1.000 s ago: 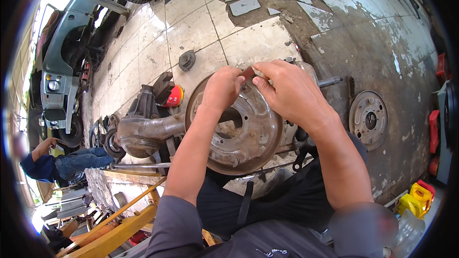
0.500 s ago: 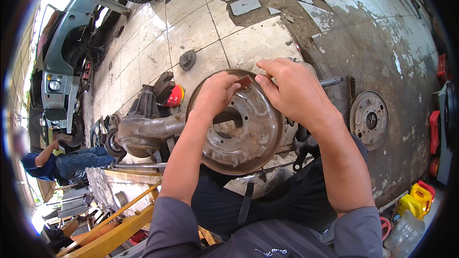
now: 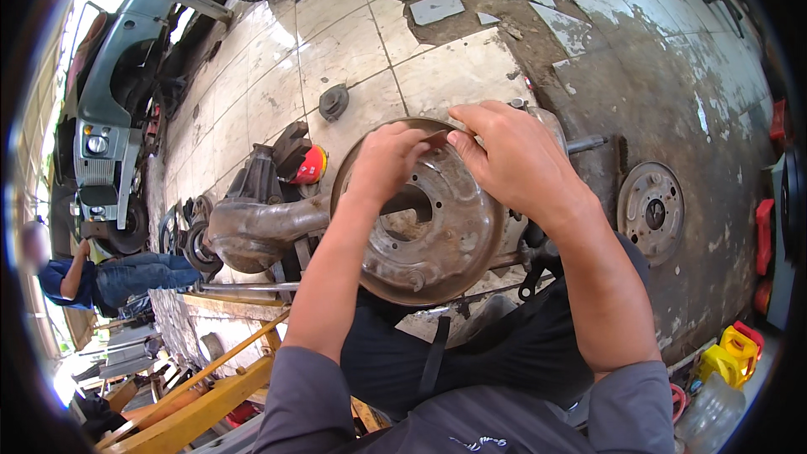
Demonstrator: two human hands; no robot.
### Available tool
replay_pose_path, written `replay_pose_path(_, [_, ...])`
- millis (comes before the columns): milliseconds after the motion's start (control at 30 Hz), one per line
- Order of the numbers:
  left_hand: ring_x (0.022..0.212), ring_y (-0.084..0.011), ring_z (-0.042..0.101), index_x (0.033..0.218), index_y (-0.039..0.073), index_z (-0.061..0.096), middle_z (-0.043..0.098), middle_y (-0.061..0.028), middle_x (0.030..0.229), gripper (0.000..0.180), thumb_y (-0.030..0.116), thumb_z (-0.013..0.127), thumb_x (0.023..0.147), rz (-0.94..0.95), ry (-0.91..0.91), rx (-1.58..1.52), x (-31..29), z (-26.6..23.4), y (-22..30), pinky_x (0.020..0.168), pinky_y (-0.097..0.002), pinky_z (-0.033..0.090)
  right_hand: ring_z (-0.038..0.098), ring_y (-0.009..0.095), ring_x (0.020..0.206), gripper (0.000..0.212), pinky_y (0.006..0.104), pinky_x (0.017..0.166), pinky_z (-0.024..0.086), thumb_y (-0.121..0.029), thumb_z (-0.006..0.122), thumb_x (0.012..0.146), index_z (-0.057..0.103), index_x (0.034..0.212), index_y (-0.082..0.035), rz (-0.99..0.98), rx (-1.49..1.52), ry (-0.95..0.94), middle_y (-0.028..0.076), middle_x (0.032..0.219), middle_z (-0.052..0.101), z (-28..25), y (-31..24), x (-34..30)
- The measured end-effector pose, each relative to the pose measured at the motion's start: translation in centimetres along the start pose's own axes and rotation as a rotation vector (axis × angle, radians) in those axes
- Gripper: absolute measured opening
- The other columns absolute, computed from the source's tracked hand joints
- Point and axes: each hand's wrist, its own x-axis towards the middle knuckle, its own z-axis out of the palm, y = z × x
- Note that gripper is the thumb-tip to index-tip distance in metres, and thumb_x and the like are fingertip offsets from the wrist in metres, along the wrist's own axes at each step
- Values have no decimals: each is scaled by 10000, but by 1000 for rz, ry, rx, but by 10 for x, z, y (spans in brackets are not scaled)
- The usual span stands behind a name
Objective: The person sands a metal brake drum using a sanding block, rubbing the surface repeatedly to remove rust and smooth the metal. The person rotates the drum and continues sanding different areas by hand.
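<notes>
A round, rusty brake backing plate (image 3: 454, 244) stands tilted over my lap, with a large central opening and several small holes. Near its far rim, a small reddish-brown piece of sandpaper (image 3: 436, 139) is pinched by my left hand (image 3: 388, 160). My right hand (image 3: 517, 155) has its thumb and fingertips at the other end of that piece, closed on it. Both hands hover over the plate's upper part; whether the sandpaper touches the metal is hard to tell.
A rusty axle housing (image 3: 252, 235) extends left of the plate, beside a red and yellow can (image 3: 313, 166). A second backing plate (image 3: 652, 212) lies on the floor at right. A round metal part (image 3: 334, 102) sits on the tiles. Yellow beams (image 3: 206, 403) and another person (image 3: 109, 282) are at left.
My left hand has shifted slightly right, bringing the sandpaper to my right thumb and fingers, which now meet it. The view has moved a little. The other person's arm has changed position.
</notes>
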Motion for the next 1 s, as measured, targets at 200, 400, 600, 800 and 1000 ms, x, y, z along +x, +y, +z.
replay_pose_path(200, [892, -380, 645, 1003, 59, 738, 676, -153, 898, 115, 121, 710, 909, 30, -60, -20, 14, 0, 5, 801, -463, 516, 661, 429, 918, 190, 523, 803, 514, -198, 619, 983, 659, 985, -12, 53, 38, 0, 200, 934, 666, -4, 0, -3])
replay_pose_path(400, [868, -349, 662, 949, 89, 748, 662, -123, 850, 100, 163, 738, 882, 54, -21, -1, 21, 7, 14, 783, -450, 532, 660, 431, 923, 189, 523, 805, 515, -196, 617, 981, 657, 990, -10, 3, 11, 3, 203, 944, 670, -2, 3, 0])
replay_pose_path(600, [874, -342, 663, 941, 100, 753, 665, -118, 841, 100, 165, 751, 865, 37, -35, 32, 19, 1, 13, 784, -452, 533, 661, 426, 927, 192, 517, 809, 517, -198, 615, 981, 655, 984, -11, 44, 19, 6, 198, 950, 672, -8, 2, -3])
replay_pose_path(800, [894, -340, 663, 941, 95, 740, 684, -104, 880, 106, 174, 747, 870, 142, -38, 27, 32, 17, 17, 807, -453, 529, 660, 429, 915, 195, 518, 800, 517, -200, 613, 982, 656, 987, -10, -18, 31, 27, 199, 939, 670, 2, 6, -3])
replay_pose_path(1000, [921, -334, 661, 924, 87, 741, 681, -114, 879, 98, 177, 734, 885, -19, -90, 16, 23, -5, 23, 807, -454, 525, 660, 428, 914, 194, 520, 796, 512, -199, 613, 982, 650, 960, -10, 17, 10, 18, 197, 929, 666, -8, 3, -2])
